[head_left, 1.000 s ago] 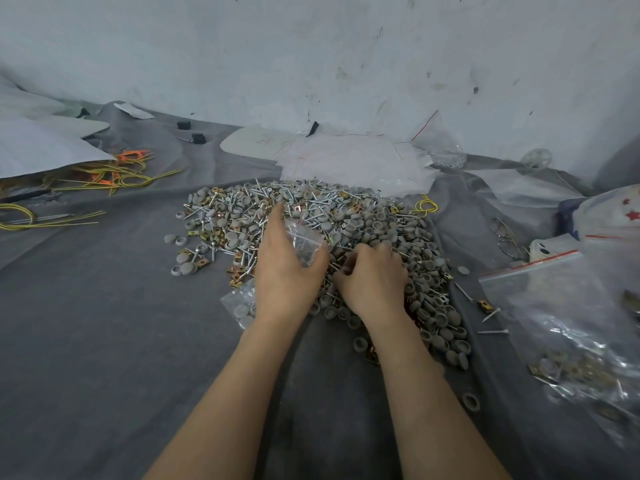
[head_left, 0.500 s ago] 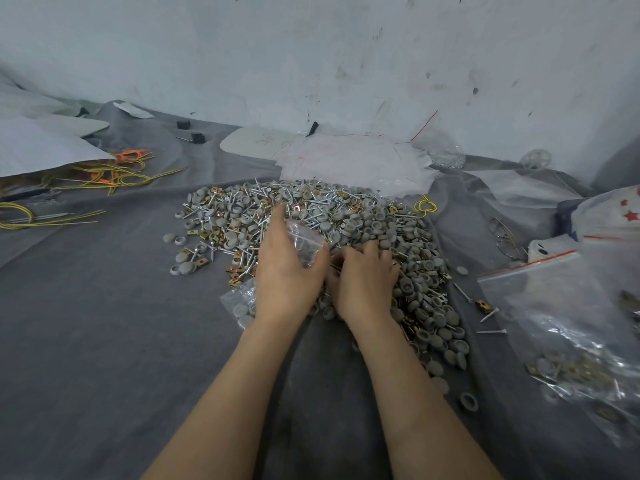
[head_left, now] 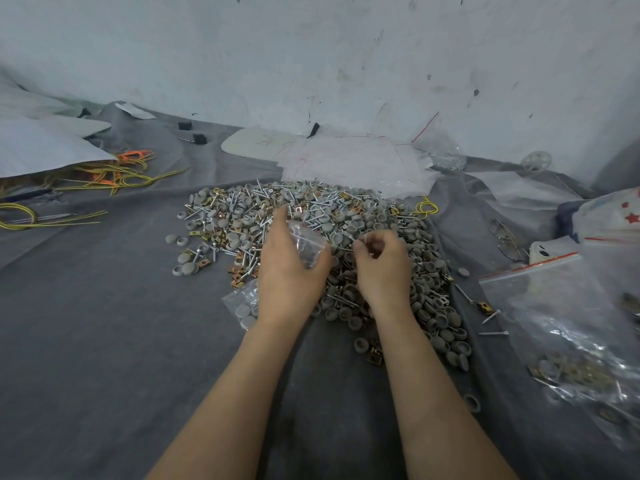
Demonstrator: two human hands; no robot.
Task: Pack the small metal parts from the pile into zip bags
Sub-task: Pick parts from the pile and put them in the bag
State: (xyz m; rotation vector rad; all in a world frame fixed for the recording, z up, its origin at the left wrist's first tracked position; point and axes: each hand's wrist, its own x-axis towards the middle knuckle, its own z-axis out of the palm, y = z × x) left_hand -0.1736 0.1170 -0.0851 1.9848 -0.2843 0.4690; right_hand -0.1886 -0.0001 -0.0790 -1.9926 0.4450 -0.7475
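Observation:
A wide pile of small parts (head_left: 311,216), silver screws, grey round caps and brass clips, lies on the grey cloth in front of me. My left hand (head_left: 287,268) grips a small clear zip bag (head_left: 306,245) with its mouth facing right; the bag's lower end (head_left: 242,304), holding grey caps, shows under my wrist. My right hand (head_left: 382,268) hovers just right of the bag mouth, fingers curled and pinching small parts that I cannot make out clearly.
Filled zip bags (head_left: 568,327) lie at the right. A stack of empty bags (head_left: 353,161) sits behind the pile. Yellow and orange wires (head_left: 104,174) and white sheets (head_left: 38,147) lie at the left. Glasses (head_left: 507,239) rest right of the pile, and the wall stands behind.
My right hand has lifted off the pile with its fingers curled and now hangs beside the bag mouth. The left hand has held the bag in place.

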